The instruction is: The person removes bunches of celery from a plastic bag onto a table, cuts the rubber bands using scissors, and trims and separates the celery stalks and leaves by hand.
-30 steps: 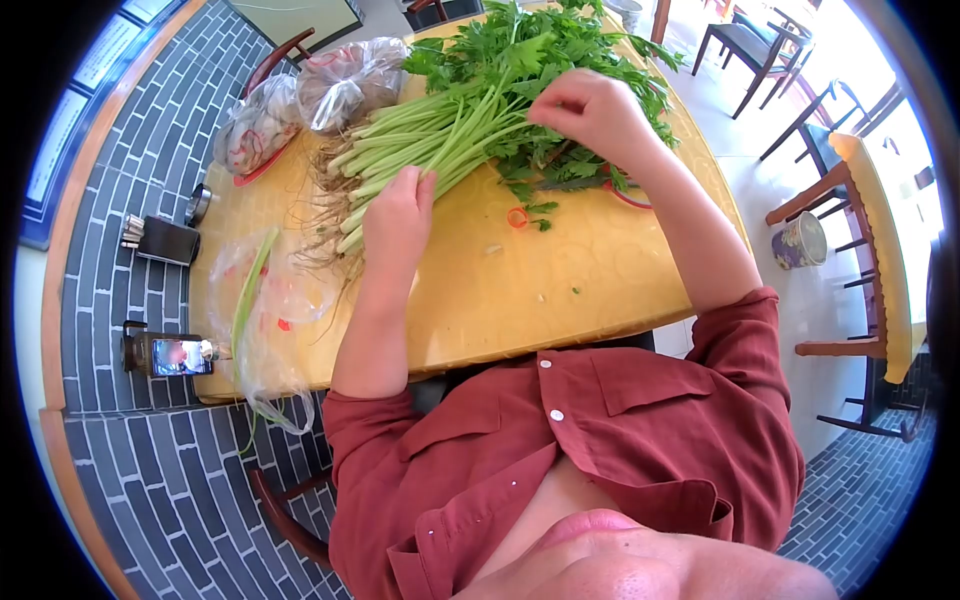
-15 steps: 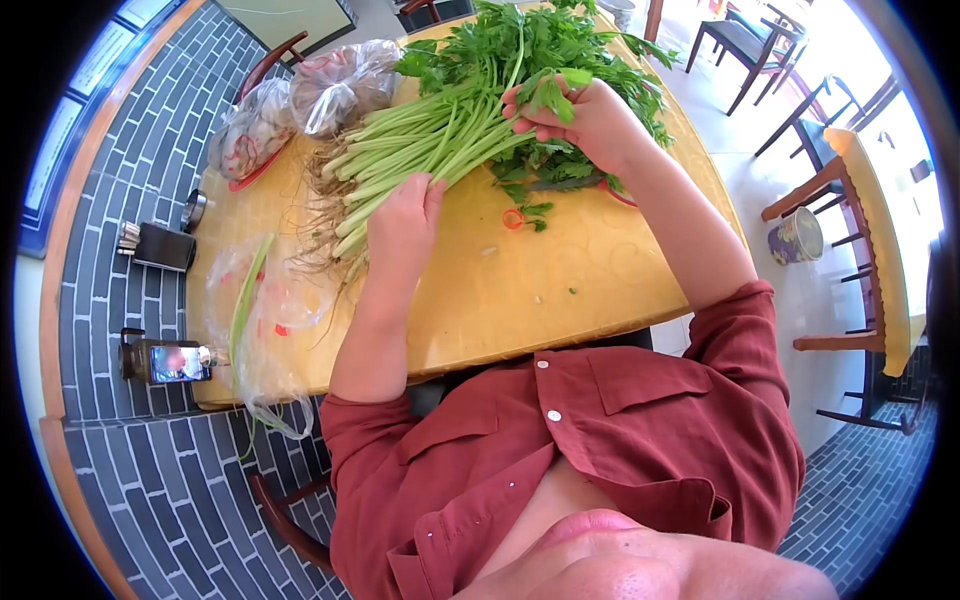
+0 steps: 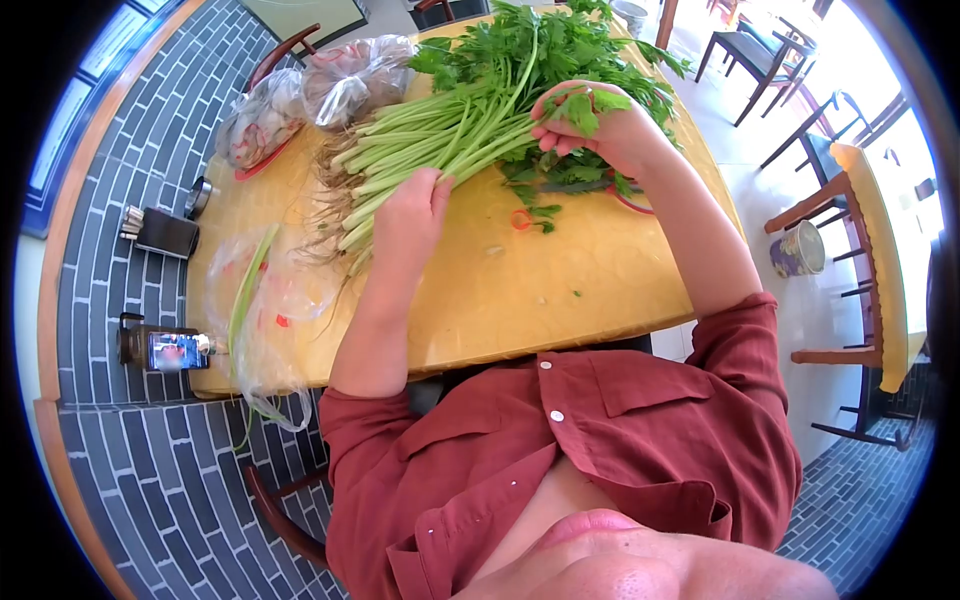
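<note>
A large bunch of celery (image 3: 430, 140) lies across the table, its pale roots to the left and its leaves (image 3: 530, 50) toward the far right. My left hand (image 3: 408, 212) is closed around a stalk at the near side of the bunch. Beyond the stalks' upper part, my right hand (image 3: 605, 135) curls its fingers around leafy celery, and green leaves stick out over the fingers. Its grip is partly hidden by these leaves. An orange-red ring (image 3: 521, 220) and a small loose celery leaf (image 3: 545, 212) rest on the table below my right hand.
The yellow-covered table (image 3: 480, 300) holds filled plastic bags (image 3: 355, 80) at the far left. A clear bag (image 3: 270, 340) and a loose stalk (image 3: 250, 285) lie near the left edge. Beside the wall stand a phone (image 3: 178, 350) and a dark holder (image 3: 165, 232).
My right hand has shifted a little to the right and toward me, with the leaves in it. My left hand stays at the same stalk. The whole view has shifted slightly.
</note>
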The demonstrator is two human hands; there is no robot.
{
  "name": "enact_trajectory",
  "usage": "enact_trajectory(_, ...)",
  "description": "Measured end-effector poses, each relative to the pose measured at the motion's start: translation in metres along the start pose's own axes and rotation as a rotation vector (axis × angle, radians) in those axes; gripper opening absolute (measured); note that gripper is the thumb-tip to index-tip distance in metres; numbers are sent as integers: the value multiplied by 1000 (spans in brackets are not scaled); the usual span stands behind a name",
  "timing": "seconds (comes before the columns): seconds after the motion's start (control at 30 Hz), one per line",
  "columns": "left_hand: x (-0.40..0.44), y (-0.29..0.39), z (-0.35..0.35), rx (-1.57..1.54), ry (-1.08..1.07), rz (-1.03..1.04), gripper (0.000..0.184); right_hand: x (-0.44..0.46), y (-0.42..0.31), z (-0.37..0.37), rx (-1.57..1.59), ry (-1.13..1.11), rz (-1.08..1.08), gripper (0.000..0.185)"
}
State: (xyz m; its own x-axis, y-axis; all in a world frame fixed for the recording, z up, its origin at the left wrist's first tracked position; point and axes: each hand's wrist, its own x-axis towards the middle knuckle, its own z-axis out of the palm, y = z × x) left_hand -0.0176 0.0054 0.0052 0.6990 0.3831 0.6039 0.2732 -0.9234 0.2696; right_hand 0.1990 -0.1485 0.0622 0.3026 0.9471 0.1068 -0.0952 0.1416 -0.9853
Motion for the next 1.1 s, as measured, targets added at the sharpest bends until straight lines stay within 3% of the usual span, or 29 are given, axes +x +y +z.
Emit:
enact_trajectory(0.2, 0, 3, -2, -35, -14, -7, 17, 0, 2, 8, -231, 162, -103, 19)
enact_trajectory(0.3, 0, 3, -3, -24, -10, 3, 17, -3, -9, 11, -501, 195, 23, 20)
enact_trajectory(0.4, 1, 3, -4, -14, -18, 8, 18, 3, 1, 6, -660, 225, 0, 21)
enact_trajectory(0.5, 1, 4, -3, 31, -30, 46, 19, 5, 17, -1, -1262, 328, -541, 22)
enact_trajectory(0.6, -2, 8, 2, 49, -66, 46, 21, 10, 25, -5, -1333, 347, -694, 21)
enact_trajectory(0.7, -5, 7, 5, 88, -72, 62, 21, 13, 29, -6, -1520, 437, -699, 18)
enact_trajectory(0.73, -5, 6, 5, 110, -66, 75, 21, 8, 20, -14, -2235, 387, -462, 14)
enact_trajectory(0.8, -2, 2, -2, 152, -63, 32, 20, 16, 9, -47, -1450, 772, -602, 13)
enact_trajectory(0.9, 4, -5, -6, 161, -17, 10, 20, -3, -20, -50, -830, 430, -71, 18)
enact_trajectory(1.0, 4, -9, -6, 173, -2, 26, 20, -13, -27, -23, -954, -91, -139, 29)
enact_trajectory(1.07, 4, -10, -5, 191, 11, 42, 21, -13, -20, -6, -1023, -319, -210, 33)
enact_trajectory(1.1, 4, -11, -5, 198, 24, 51, 21, -15, -10, -3, -1043, -342, -398, 33)
